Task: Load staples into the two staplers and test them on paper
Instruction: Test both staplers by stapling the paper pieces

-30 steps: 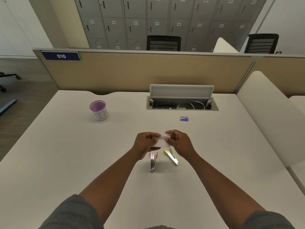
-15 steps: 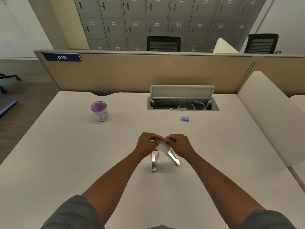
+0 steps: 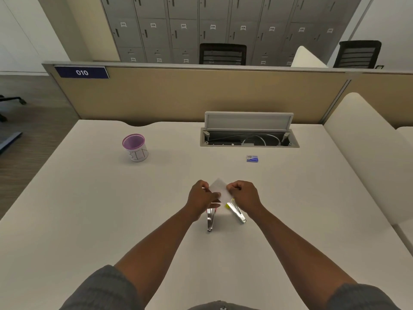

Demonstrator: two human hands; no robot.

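White paper [image 3: 218, 189] is pinched by both hands [image 3: 201, 195] [image 3: 242, 194] above the two staplers [image 3: 211, 217] [image 3: 237, 211], testing apparently not finished.

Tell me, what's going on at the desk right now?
Left hand and right hand both pinch a small white paper. Two staplers lie on the desk beneath. Staple box untouched. Nothing in the way.

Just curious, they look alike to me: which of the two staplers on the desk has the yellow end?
The right stapler, lying angled below the right hand. The left stapler shows red at its end instead.
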